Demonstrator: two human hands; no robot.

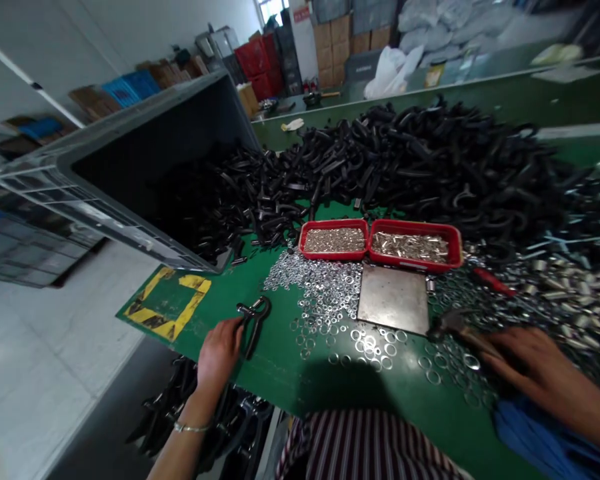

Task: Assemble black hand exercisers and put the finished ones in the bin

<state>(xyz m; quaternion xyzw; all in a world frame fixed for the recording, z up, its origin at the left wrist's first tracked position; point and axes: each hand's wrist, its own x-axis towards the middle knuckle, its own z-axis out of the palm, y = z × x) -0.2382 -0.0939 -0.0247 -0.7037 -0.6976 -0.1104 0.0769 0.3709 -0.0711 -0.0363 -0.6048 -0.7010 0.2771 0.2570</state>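
My left hand (pixel 219 353) is closed at the left end of the table, its fingertips on a black clamp-like part (pixel 254 328) that has a curved jaw and a shiny metal cross-pin. At the right, my right hand (pixel 533 363) is wrapped round the wooden handle of a hammer (pixel 453 323). The hammer's head rests low over loose rings beside a flat steel plate (pixel 394 299). Many small metal rings (pixel 330 293) lie scattered left of the plate and in front of it.
Behind the plate stand two red trays, one with tiny metal bits (pixel 335 222) and one with small pins (pixel 457 250). A heap of black curved parts (pixel 410 153) spills from a tipped grey crate (pixel 130 230). Metal sleeves (pixel 580 293) and a red-handled tool (pixel 495 283) lie rightward.
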